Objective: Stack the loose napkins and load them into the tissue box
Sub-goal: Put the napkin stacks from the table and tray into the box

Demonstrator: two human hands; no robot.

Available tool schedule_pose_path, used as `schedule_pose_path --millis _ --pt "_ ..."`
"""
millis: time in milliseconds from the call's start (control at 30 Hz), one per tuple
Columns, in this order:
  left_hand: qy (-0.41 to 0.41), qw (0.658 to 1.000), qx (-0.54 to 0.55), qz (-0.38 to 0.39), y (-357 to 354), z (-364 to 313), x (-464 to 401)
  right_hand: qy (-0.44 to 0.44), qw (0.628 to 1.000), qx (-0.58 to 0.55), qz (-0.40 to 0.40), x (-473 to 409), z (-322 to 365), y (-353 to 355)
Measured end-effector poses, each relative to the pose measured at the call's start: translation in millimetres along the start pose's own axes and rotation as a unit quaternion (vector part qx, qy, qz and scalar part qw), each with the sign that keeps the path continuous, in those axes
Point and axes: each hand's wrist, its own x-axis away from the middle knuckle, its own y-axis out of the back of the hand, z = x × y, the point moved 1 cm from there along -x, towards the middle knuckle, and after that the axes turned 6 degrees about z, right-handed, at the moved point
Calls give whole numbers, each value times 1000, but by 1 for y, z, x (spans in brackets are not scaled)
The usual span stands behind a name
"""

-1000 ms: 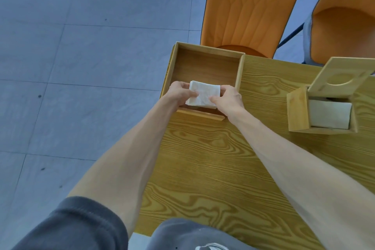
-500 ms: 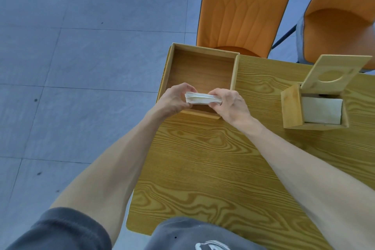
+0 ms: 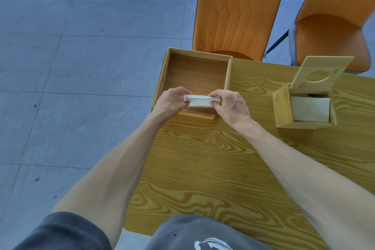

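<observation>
Left hand (image 3: 172, 102) pinches napkin stack (image 3: 200, 101) at its left end, fingers curled shut on it. Stack hangs edge-on btwn both hands, over near wall of open wooden tray (image 3: 197, 73). Right hand (image 3: 230, 105) clamps right end likewise. Tissue box (image 3: 283, 107) w/ lid up, far right on table (image 3: 203, 168), well apart.

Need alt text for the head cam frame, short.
Both hands, left hand and right hand, pinch a napkin stack by its ends above an open wooden tray. To the right on the table, a tissue box stands lid-up with napkins inside.
</observation>
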Motion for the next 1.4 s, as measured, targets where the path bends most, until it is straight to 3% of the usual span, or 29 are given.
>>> schedule_pose_path --millis 367,767,1167,1400 --pt "-37 997 71 7 -40 -67 18 -1 995 -63 -81 47 -43 64" --pt "-52 992 113 29 -155 -162 16 -116 971 -134 -161 114 -143 144" --pt "-10 992 128 -9 -213 -207 -12 -123 971 -132 -159 112 -205 175" --pt "37 996 32 -69 -225 -209 -19 -166 971 -116 -128 96 -221 163"
